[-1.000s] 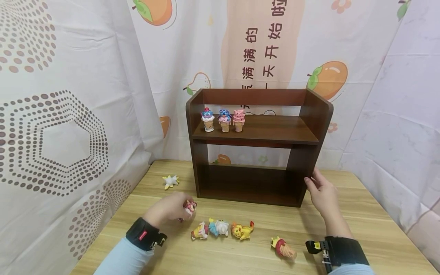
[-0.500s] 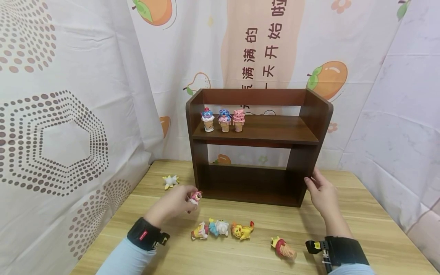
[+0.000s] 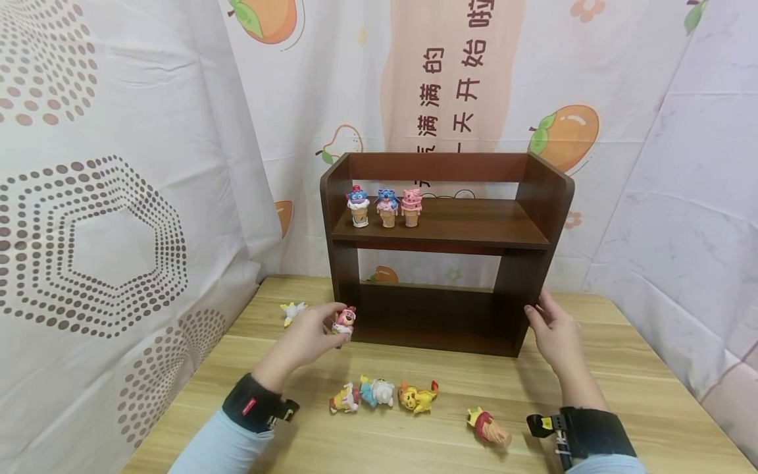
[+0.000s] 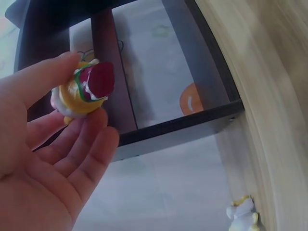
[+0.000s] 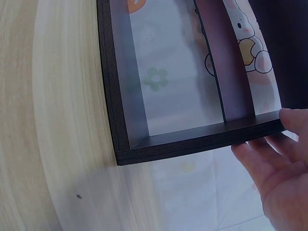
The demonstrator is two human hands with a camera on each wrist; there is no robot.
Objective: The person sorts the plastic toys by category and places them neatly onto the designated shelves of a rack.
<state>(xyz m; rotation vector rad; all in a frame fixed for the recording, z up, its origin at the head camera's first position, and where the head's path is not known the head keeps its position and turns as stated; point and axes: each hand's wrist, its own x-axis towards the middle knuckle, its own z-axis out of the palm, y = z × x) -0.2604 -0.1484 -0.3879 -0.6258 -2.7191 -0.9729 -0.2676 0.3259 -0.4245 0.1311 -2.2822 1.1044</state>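
1. The pink figurine (image 3: 343, 320) is in your left hand (image 3: 310, 334), raised above the surface (image 3: 379, 454) and in front of the lower left corner of the wooden shelf (image 3: 474, 220).
2. That hand is closed in a pinch on the figurine: in the left wrist view your thumb lies on one side of it and your fingers curl in on the other. The figurine's flat dark-red base and yellow lower part face that camera.
3. Your right hand (image 3: 556, 332) has hold of the shelf's right side panel, partly closed, with the thumb at the front edge and the fingers against the outer face.
4. Just behind your left hand, partly covered by it, lies a white-and-yellow figurine (image 3: 291, 314).
5. Nearer you, a close row lies on the surface: a pink-topped cone figurine (image 3: 345, 398), a blue-and-white figurine (image 3: 377, 392) and a yellow figurine (image 3: 418, 397). A red-and-yellow cone figurine (image 3: 488, 428) lies apart, to their right.
6. On the upper shelf board, toward its left end, three stand upright: a cherry-topped blue figurine (image 3: 358, 205), a blue-and-pink figurine (image 3: 387, 207) and a pink cone figurine (image 3: 411, 208).
7. Behind the shelf hangs a fruit-printed cloth (image 3: 308, 92).
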